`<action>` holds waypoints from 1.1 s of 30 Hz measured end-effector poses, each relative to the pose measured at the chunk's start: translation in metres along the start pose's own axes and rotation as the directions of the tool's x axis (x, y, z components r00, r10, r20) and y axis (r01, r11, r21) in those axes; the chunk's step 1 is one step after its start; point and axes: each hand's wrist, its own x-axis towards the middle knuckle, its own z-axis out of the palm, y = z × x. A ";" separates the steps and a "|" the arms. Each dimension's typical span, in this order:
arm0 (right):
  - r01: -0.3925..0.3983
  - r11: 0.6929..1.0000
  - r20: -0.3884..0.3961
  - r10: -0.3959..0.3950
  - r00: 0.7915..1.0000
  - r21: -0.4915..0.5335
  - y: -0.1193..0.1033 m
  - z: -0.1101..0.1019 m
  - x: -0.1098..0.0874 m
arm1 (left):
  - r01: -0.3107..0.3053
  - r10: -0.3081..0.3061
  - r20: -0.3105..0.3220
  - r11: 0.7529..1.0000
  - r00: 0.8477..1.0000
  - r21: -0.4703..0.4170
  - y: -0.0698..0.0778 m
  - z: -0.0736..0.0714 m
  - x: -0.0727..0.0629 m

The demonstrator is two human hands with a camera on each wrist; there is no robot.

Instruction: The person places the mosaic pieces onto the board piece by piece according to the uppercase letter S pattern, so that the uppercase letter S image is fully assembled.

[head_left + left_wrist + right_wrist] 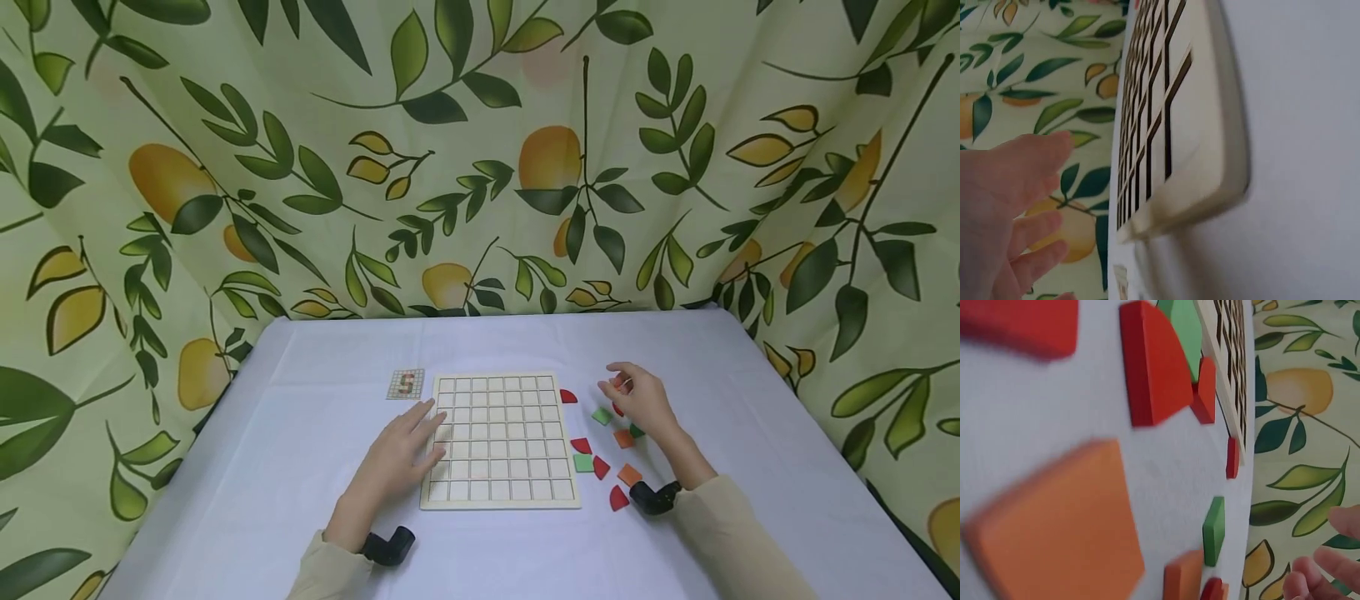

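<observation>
A square board (501, 442) with a grid of raised lines lies flat on the table. My left hand (397, 454) is spread at its left edge, fingertips over the border; in the left wrist view the same hand (1013, 212) shows straight, separated fingers holding nothing. My right hand (645, 404) hovers over the far loose pieces, fingers loosely bent, with a reddish piece (617, 383) seen by the fingertips. In the right wrist view no piece shows between the thumb and fingers. Nearby lie a green square (602, 416), an orange square (624, 438) and a red quarter-round piece (568, 397).
A small card (406, 384) with a gridded coloured pattern lies beyond the board's left corner. Nearer pieces include a light green square (583, 463), an orange square (630, 474) and a red quarter-round (618, 498). A leaf-patterned curtain (465, 200) hangs behind the white-covered table (315, 375).
</observation>
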 end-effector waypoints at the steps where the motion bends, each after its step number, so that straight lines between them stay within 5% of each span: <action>1: -0.003 1.000 0.012 0.003 1.000 0.022 0.000 0.002 0.000 | -0.020 0.020 0.017 1.000 1.000 -0.001 0.003 0.000 -0.002; 9: -0.048 0.989 0.136 0.029 0.990 0.137 0.001 0.019 0.005 | -0.132 0.140 0.160 0.990 0.977 -0.055 0.024 0.002 -0.011; 14: -0.040 0.986 0.173 0.011 0.985 0.165 0.003 0.029 0.012 | -0.159 0.164 0.211 0.986 0.964 -0.041 0.031 0.004 -0.014; 33: -0.125 0.991 0.246 0.108 0.963 0.053 -0.005 0.044 0.024 | -0.089 0.084 0.322 0.996 0.943 0.002 0.037 0.010 -0.017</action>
